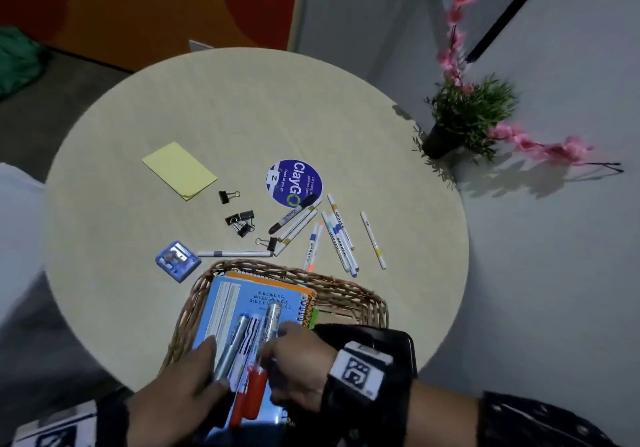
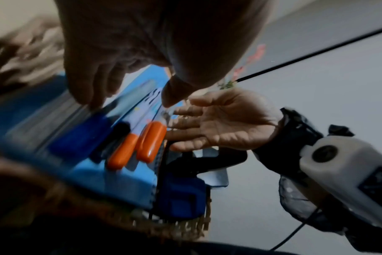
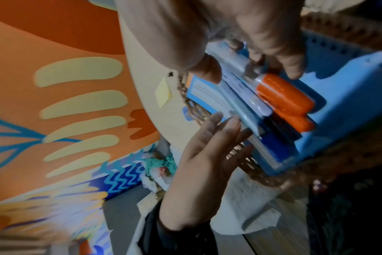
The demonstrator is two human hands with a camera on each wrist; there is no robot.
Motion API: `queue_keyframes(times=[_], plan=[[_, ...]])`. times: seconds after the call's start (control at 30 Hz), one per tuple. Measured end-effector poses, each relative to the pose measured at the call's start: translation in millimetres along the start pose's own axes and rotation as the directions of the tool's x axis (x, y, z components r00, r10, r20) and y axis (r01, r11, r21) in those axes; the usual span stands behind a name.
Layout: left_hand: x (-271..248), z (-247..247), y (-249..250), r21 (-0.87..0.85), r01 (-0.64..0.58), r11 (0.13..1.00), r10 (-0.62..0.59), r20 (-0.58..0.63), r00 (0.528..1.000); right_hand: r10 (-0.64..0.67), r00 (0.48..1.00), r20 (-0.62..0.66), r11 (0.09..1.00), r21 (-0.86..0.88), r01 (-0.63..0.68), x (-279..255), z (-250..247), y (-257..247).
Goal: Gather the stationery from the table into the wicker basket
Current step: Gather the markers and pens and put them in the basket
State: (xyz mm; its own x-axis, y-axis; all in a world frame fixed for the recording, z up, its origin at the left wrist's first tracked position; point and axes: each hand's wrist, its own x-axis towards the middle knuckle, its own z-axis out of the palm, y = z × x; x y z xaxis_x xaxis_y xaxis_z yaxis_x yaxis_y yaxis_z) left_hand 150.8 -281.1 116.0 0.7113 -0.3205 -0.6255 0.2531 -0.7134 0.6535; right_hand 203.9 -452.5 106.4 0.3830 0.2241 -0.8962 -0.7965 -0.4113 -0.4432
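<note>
The wicker basket [image 1: 363,299] stands at the table's near edge with a blue notebook [image 1: 242,294] lying in it. Several thick markers [image 1: 242,335] with orange-red, black and blue caps [image 2: 150,141] lie bunched on the notebook [image 3: 349,72]. My left hand [image 1: 194,374] is on their left side, its fingers [image 3: 218,124] straight against the bunch. On the right side is my right hand [image 1: 301,356], palm open [image 2: 218,124], its fingers touching the markers. Neither hand grips anything.
On the round table [image 1: 138,107] beyond the basket lie a yellow sticky pad [image 1: 180,171], several black binder clips [image 1: 240,221], a blue sharpener [image 1: 177,261], a white pen [image 1: 235,253], a black marker [image 1: 294,218] and several thin white markers [image 1: 339,238]. A potted plant [image 1: 467,117] stands beside the table at the right.
</note>
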Motion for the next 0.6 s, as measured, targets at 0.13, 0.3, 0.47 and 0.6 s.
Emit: queue_keyframes(times=[0.13, 0.3, 0.47, 0.6], plan=[[13, -62, 35, 0.279, -0.088, 0.956, 0.127, -0.124, 0.984, -0.266, 0.962, -0.066, 0.964, 0.001, 0.266, -34, -76, -51], [112, -126, 85, 0.503, -0.072, 0.861, 0.3, -0.388, 0.871, -0.541, 0.549, -0.637, 0.827, -0.52, 0.212, 1, -216, -83], [224, -120, 99, 0.676, 0.043, 0.736, 0.1, -0.171, 0.98, -0.342, 0.72, -0.604, 0.756, -0.632, -0.171, 66, -253, -52], [268, -106, 92, 0.651, 0.101, 0.752, -0.037, -0.112, 0.993, -0.39, 0.692, -0.608, 0.725, -0.665, -0.176, 92, -244, -38]])
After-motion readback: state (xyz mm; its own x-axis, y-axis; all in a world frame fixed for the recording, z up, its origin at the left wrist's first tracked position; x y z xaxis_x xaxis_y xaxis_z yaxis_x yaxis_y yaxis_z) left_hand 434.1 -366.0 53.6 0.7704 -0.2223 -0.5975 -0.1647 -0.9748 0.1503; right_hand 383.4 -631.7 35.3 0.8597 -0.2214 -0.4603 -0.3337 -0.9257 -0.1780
